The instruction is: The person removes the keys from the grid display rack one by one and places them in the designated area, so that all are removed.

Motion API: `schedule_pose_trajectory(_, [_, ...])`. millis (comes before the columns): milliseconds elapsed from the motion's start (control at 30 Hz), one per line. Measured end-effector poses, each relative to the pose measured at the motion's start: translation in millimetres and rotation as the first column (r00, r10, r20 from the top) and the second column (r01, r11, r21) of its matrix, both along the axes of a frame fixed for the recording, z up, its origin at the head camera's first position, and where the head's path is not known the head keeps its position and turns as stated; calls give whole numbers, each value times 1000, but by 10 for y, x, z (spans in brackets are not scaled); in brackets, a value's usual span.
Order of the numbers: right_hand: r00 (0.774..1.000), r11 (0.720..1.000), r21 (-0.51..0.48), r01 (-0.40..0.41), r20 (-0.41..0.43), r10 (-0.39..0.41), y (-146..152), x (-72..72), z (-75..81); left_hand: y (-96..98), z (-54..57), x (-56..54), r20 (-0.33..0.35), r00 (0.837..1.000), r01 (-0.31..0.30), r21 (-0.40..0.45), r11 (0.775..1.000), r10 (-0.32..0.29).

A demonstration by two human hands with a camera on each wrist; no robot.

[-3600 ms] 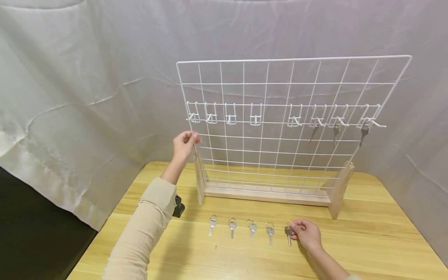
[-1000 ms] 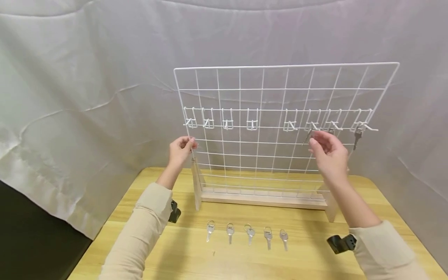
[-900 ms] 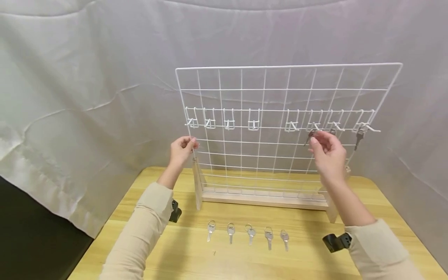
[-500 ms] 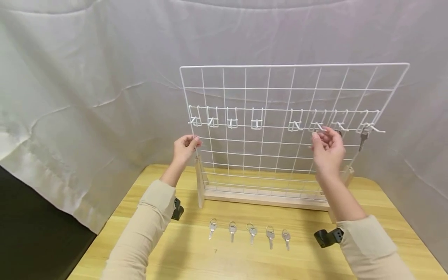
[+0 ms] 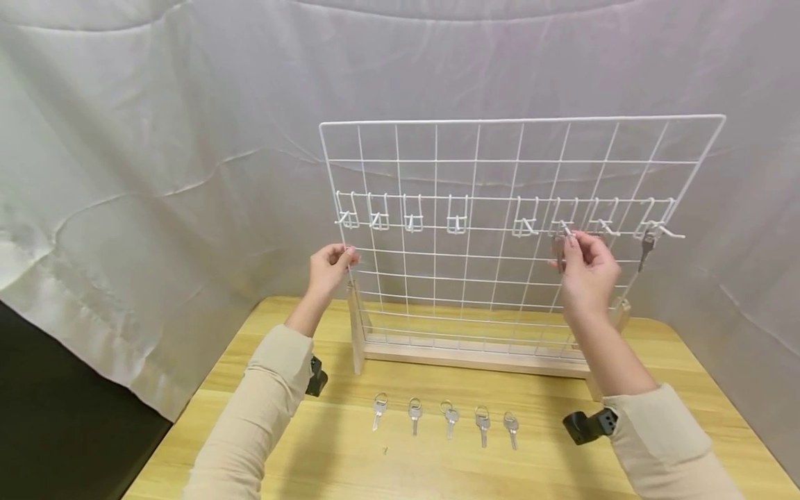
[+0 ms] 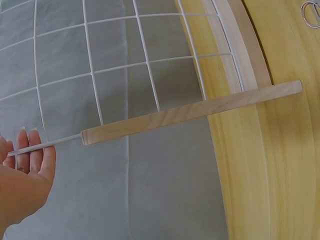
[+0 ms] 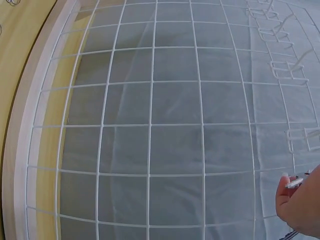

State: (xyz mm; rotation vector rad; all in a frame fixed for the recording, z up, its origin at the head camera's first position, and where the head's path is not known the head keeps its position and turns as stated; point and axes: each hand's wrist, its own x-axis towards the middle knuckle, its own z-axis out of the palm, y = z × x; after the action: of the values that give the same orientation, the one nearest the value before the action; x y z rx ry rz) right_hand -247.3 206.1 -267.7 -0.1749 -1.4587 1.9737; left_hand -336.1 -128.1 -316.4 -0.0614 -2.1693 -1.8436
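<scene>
At the left, a black wrist device (image 5: pixel 316 378) sits at the cuff of the left sleeve (image 5: pixel 250 410), and beyond it the left hand (image 5: pixel 326 267) pinches the side wire of the white wire grid panel (image 5: pixel 467 255). The head view shows mainly the back of this hand; the left wrist view shows the fingers curled at this wire, just beside the tip of the wooden end support (image 6: pixel 190 111). In front of the panel, five loose keys (image 5: pixel 451 414) with rings lie in a row on the wooden table (image 5: pixel 437 472). Above them, eight white hooks (image 5: pixel 457 223) are fixed across the panel. At the sixth hook from the left is the right hand (image 5: pixel 587 271), its thumb and fingertips close together; a grey key (image 5: pixel 559 253) hangs just beside them. The right wrist view shows a small pale piece at these fingertips, but I cannot tell if the hand grips the key or only the hook. The hand blocks the space under the seventh hook. On the rightmost hook hangs another key (image 5: pixel 647 244).
</scene>
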Motion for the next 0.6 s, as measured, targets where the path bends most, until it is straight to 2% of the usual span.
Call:
schedule_pose_trajectory(133, [1000,1000,-13,6,-14,-6,30,37,12,5,2,5,5,1000,-1,0,1000,1])
schedule_pose_trajectory(333, [997,997,-56,-45,-59,42,90,92,51,5,-3,7,7,1000,2,-8,1000,-2])
schedule_pose_trajectory(600, [997,998,-1,-65,-48,65,171,172,133,3,1,2,-3,1000,10,13,1000,-10])
